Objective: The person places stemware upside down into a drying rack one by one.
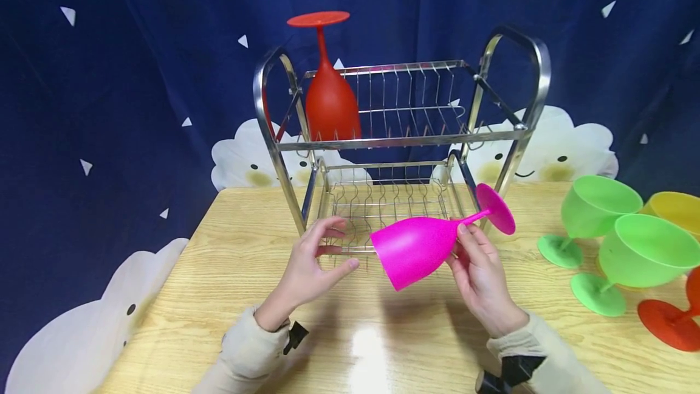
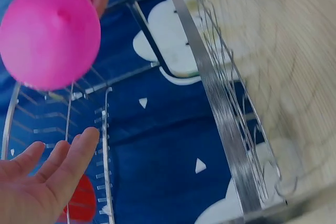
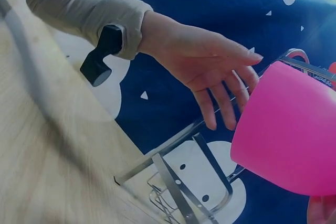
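A pink plastic goblet point(image 1: 418, 248) lies tilted in the air, its mouth toward the lower left and its foot toward the upper right. My right hand point(image 1: 481, 272) pinches it where the stem meets the bowl. Just left of the goblet's mouth, my left hand point(image 1: 314, 266) is held with fingers spread and nothing in it. The right wrist view shows that left hand point(image 3: 202, 61) apart from the goblet's rim. Behind both hands stands a two-tier metal dish rack point(image 1: 399, 141). A red goblet point(image 1: 330, 102) sits upside down at the left of its upper tier.
On the table point(image 1: 202, 297) at the right stand two green goblets point(image 1: 601, 205), with a yellow goblet point(image 1: 678, 208) behind them and a red goblet point(image 1: 672, 324) at the frame edge. A dark blue curtain point(image 1: 164, 78) with white triangles and clouds hangs behind the rack.
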The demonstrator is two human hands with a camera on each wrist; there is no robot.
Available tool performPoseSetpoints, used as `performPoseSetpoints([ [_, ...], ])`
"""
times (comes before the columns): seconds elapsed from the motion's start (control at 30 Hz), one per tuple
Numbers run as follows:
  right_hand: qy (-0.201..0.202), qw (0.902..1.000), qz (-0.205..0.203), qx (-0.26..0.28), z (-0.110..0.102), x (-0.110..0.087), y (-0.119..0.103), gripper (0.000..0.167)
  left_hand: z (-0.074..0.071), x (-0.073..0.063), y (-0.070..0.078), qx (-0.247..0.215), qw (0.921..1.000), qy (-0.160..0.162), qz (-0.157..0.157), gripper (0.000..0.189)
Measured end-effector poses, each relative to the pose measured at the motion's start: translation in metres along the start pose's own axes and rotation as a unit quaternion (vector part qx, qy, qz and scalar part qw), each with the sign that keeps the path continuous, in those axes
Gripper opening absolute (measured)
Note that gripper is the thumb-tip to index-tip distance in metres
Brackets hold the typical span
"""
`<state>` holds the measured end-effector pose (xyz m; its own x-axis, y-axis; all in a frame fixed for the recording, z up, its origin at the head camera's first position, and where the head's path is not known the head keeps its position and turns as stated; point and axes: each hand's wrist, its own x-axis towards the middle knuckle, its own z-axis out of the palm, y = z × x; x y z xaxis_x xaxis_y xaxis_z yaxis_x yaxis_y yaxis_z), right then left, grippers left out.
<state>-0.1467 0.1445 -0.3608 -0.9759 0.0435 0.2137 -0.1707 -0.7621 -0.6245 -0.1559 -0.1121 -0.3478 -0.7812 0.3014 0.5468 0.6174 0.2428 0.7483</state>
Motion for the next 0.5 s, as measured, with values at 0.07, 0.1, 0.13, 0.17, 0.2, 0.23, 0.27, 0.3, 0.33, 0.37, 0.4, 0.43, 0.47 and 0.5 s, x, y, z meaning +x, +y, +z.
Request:
performPoseSetpoints([
  [0.07, -0.005, 1.0000, -0.007, -0.003, 0.000, 0.000, -0.004, 0.021, -0.005, 0.000, -0.003, 0.016, 0.9997, 0.017, -0.008, 0.057],
  [0.1, -0.008, 0.9999, -0.011, -0.003, 0.001, -0.001, -0.005, 0.021, -0.008, 0.000, -0.004, 0.024, 0.9993, 0.027, -0.014, 0.056],
  [0.13, -0.013, 0.9998, -0.014, -0.002, 0.001, -0.001, -0.007, 0.021, -0.011, -0.001, -0.006, 0.027, 0.9988, 0.037, -0.018, 0.055],
  [0.17, -0.017, 0.9997, -0.018, 0.000, 0.002, -0.001, -0.009, 0.021, -0.015, -0.001, -0.006, 0.031, 0.9981, 0.048, -0.021, 0.054],
  [0.2, -0.023, 0.9995, -0.022, 0.003, 0.002, -0.002, -0.011, 0.022, -0.018, 0.000, -0.007, 0.034, 0.9974, 0.060, -0.022, 0.052],
  [0.23, -0.027, 0.9993, -0.027, 0.004, 0.003, -0.002, -0.013, 0.022, -0.021, 0.000, -0.004, 0.040, 0.9964, 0.073, -0.018, 0.049],
  [0.27, -0.032, 0.9989, -0.033, 0.006, 0.004, -0.002, -0.015, 0.022, -0.023, 0.001, -0.001, 0.048, 0.9950, 0.087, -0.012, 0.046],
  [0.3, -0.037, 0.9985, -0.038, 0.008, 0.005, -0.002, -0.017, 0.023, -0.026, 0.002, 0.001, 0.053, 0.9933, 0.102, -0.005, 0.043],
  [0.33, -0.042, 0.9981, -0.044, 0.009, 0.006, -0.002, -0.020, 0.023, -0.029, 0.002, 0.004, 0.059, 0.9913, 0.117, 0.004, 0.040],
  [0.37, -0.047, 0.9976, -0.050, 0.009, 0.007, -0.001, -0.022, 0.024, -0.031, 0.003, 0.008, 0.069, 0.9886, 0.133, 0.012, 0.037],
  [0.4, -0.052, 0.9971, -0.055, 0.010, 0.008, -0.001, -0.024, 0.024, -0.034, 0.004, 0.010, 0.079, 0.9853, 0.150, 0.019, 0.034],
  [0.43, -0.055, 0.9965, -0.062, 0.008, 0.010, -0.001, -0.026, 0.024, -0.035, 0.006, 0.013, 0.089, 0.9816, 0.166, 0.027, 0.032],
  [0.47, -0.057, 0.9960, -0.068, 0.007, 0.011, -0.001, -0.028, 0.023, -0.037, 0.007, 0.012, 0.092, 0.9786, 0.182, 0.028, 0.030],
  [0.5, -0.059, 0.9955, -0.074, 0.007, 0.013, -0.002, -0.031, 0.023, -0.039, 0.007, 0.011, 0.095, 0.9757, 0.195, 0.029, 0.029],
])
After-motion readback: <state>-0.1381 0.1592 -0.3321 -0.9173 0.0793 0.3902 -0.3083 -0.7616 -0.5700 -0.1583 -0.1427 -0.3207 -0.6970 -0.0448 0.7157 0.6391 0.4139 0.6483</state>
